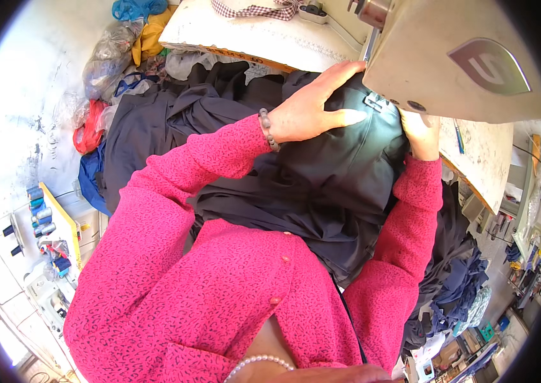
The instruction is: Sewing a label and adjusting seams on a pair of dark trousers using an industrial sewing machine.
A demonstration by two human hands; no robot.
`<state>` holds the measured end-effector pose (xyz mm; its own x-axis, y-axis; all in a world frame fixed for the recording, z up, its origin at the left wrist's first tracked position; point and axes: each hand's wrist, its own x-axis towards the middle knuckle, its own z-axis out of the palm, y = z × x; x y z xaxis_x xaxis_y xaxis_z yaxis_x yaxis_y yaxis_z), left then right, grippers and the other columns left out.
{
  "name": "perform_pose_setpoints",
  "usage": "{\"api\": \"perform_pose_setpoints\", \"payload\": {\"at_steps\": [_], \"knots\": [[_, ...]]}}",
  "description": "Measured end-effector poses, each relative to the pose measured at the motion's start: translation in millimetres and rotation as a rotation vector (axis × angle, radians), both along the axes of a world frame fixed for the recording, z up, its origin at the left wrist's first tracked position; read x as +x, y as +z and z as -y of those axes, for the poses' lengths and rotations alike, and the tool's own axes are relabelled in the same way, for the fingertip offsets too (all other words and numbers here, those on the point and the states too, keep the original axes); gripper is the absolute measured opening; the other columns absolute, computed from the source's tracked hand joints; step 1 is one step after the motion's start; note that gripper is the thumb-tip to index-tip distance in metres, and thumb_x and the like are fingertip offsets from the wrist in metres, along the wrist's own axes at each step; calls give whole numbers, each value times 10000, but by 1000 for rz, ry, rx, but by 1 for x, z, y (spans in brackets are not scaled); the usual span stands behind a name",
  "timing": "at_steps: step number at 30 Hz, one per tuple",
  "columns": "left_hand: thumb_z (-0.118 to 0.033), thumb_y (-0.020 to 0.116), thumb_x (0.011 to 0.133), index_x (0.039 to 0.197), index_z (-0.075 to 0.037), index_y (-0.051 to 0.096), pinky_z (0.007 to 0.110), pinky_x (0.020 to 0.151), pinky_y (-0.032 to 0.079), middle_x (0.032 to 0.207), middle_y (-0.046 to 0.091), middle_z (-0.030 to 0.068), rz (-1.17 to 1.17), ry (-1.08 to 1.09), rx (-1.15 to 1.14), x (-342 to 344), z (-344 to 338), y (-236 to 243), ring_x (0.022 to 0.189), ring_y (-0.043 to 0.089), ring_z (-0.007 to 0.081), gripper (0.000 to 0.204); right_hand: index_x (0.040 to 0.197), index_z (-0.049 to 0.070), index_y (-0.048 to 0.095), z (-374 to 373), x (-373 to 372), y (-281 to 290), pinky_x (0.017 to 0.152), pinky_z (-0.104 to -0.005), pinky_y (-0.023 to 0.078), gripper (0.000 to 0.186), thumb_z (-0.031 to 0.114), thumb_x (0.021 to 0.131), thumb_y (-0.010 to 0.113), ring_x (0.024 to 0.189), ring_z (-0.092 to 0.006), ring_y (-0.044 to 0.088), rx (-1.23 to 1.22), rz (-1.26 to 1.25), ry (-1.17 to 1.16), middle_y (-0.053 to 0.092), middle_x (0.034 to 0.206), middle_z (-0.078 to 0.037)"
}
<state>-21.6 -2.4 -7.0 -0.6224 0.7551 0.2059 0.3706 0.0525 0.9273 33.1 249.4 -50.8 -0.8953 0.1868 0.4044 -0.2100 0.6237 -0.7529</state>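
Observation:
Dark cloth point(334, 159), black to deep green under the lamp light, lies bunched across my lap and up under a sewing machine point(430, 57). My left hand point(305, 105) rests on the cloth left of the metal presser foot point(376, 102). Its thumb and fingers are spread apart, with the fingertips reaching behind the machine head's edge. On the other side of the foot, my right hand point(420, 134) touches the cloth's right edge. The machine head hides most of its fingers, so its grip does not show. A seam line runs down the lit cloth below the foot.
A white worktable point(270, 32) extends behind the cloth, with a checked strip point(251, 9) on it. Plastic bags point(114, 57) are piled at the far left. Thread spools point(40, 214) stand at lower left. More dark garments point(456, 281) heap beside my right arm.

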Motion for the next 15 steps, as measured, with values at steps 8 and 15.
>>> {"api": "perform_pose_setpoints", "payload": {"at_steps": [8,15], "knots": [[-267,632,772,1348,-20,280,329,1054,246,1370,321,163,11,-20,9,-4,1,-4,1291,290,275,718,1114,-22,488,7,-1,3,917,-357,373,485,42,667,666,1039,-266,507,-73,8,-15,535,1088,-154],[-271,630,777,1359,-19,264,323,1058,238,1388,305,162,40,-42,-21,-4,1,-6,1302,277,265,732,1136,-25,471,-3,-1,-10,933,-356,363,523,39,659,674,1062,-259,493,-6,5,-31,521,1112,-153]]}}
